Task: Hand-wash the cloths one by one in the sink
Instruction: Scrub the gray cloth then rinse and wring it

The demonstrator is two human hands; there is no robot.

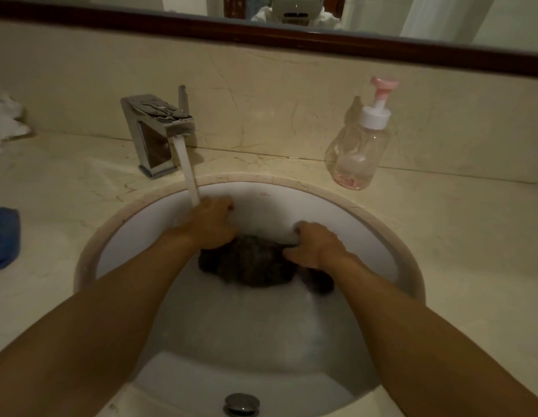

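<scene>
I see my left grip point(212, 225) and right grip point(317, 246) both curled onto the dark cloth point(249, 264), bunched between them in the sink point(355, 224); faucet water point(189, 173) lands on the left grip.

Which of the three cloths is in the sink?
The dark grey cloth, gripped by the left hand and right hand; the blue cloth and crumpled white cloth lie on the beige marble counter.
</scene>
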